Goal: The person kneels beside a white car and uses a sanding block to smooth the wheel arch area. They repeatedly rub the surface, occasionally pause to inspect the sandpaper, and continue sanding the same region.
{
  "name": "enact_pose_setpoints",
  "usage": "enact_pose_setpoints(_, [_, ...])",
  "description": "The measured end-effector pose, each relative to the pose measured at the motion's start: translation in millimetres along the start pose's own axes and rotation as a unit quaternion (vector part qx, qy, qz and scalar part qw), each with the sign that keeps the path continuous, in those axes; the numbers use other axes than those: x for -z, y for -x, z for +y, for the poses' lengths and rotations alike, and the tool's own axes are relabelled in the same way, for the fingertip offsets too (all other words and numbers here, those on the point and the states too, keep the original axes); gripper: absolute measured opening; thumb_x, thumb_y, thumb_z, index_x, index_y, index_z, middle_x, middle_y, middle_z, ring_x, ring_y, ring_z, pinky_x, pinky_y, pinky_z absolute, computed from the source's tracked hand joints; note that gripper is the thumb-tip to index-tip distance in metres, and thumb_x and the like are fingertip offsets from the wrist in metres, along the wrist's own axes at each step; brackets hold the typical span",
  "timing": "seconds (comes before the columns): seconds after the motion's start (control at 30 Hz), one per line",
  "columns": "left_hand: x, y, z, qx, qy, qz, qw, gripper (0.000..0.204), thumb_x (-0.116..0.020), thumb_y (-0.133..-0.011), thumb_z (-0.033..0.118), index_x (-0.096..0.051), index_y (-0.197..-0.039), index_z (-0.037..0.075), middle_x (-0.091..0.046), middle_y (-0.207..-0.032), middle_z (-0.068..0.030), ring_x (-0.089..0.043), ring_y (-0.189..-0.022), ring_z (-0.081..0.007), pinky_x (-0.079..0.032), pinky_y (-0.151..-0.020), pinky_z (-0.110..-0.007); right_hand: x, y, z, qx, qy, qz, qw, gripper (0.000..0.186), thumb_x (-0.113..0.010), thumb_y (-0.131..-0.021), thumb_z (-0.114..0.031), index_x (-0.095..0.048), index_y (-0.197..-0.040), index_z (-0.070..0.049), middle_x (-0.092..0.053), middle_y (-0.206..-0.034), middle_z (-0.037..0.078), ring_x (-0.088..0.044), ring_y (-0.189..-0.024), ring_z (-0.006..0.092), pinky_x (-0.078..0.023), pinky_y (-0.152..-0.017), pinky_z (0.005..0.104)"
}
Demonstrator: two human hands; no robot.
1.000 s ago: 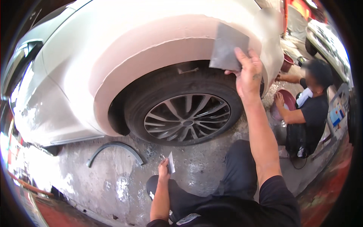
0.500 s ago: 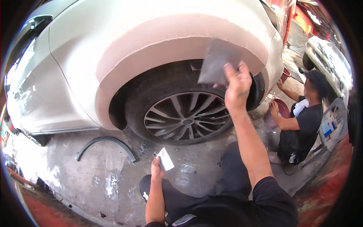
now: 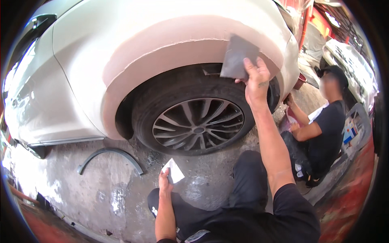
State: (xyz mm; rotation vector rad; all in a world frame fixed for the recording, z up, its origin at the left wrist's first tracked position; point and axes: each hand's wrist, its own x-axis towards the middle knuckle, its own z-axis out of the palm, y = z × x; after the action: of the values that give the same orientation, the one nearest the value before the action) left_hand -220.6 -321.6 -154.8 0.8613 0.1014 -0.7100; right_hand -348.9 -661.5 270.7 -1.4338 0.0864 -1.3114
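Observation:
Between the thumb and fingers of my right hand [image 3: 257,79] is a dark grey square sheet that looks like sandpaper [image 3: 240,56]. It overlaps the right part of the car's rear wheel arch [image 3: 170,50], which has a pinkish, filler-like coat; I cannot tell whether the sheet touches it. Low over the floor, close to my left knee, my left hand [image 3: 164,183] pinches a small white flat piece [image 3: 176,173] with a greyish side. Under the arch sits the car's tyre with its spoked wheel [image 3: 198,130].
A curved grey trim strip [image 3: 110,150] lies on the wet concrete floor [image 3: 95,194] at left. To the right, a person [image 3: 329,121] in dark clothes crouches beside a plastic chair [image 3: 358,123]. A reddish bucket [image 3: 300,82] stands behind the car's rear corner.
My right hand and its dark sheet have shifted slightly up and right, now less blurred. My left hand stays nearly in place. The person at right has drawn a hand back and leaned toward the car.

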Motion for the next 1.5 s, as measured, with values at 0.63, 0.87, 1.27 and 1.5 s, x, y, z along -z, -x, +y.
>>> enact_pose_setpoints(0.63, [3, 2, 6, -0.074, 0.087, 0.017, 0.993, 0.033, -0.063, -0.095, 0.012, -0.058, -0.125, 0.001, -0.066, -0.115, -0.0077, -0.065, -0.103, -0.0204, -0.054, -0.091, -0.036, -167, 42, 38, 0.171, 0.217, -0.202, 0.94, 0.017, -0.066, -0.093, -0.011, -0.062, -0.106, -0.001, -0.066, -0.076, 0.023, -0.064, -0.064, 0.0421, -0.05, -0.055, 0.0383])
enact_pose_setpoints(0.87, [-3, 14, 18, -0.077, 0.124, 0.013, 0.989, 0.035, -0.064, -0.094, 0.015, -0.058, -0.126, 0.002, -0.068, -0.113, -0.0078, -0.066, -0.101, -0.0208, -0.055, -0.088, -0.037, -180, 104, 102, 0.163, 0.318, -0.438, 0.825, 0.019, -0.063, -0.093, -0.018, -0.058, -0.104, -0.004, -0.064, -0.073, 0.026, -0.065, -0.073, 0.0462, -0.049, -0.063, 0.0523])
enact_pose_setpoints(1.27, [3, 16, 26, -0.092, 0.159, 0.023, 0.983, 0.035, -0.063, -0.096, 0.017, -0.057, -0.126, 0.002, -0.068, -0.115, -0.0096, -0.068, -0.101, -0.0225, -0.055, -0.091, -0.039, -188, 72, 79, 0.232, 0.382, -0.389, 0.806, 0.017, -0.065, -0.094, -0.013, -0.06, -0.106, -0.002, -0.068, -0.083, 0.024, -0.067, -0.076, 0.0428, -0.052, -0.062, 0.0442])
enact_pose_setpoints(1.5, [-9, 22, 17, -0.102, 0.221, 0.043, 0.969, 0.033, -0.058, -0.1, 0.021, -0.058, -0.128, 0.002, -0.068, -0.116, -0.0088, -0.067, -0.104, -0.0227, -0.054, -0.093, -0.04, -157, 175, 123, 0.129, 0.255, -0.47, 0.835, 0.025, -0.064, -0.093, -0.01, -0.056, -0.116, -0.005, -0.069, -0.09, 0.024, -0.068, -0.081, 0.0431, -0.053, -0.064, 0.0476])
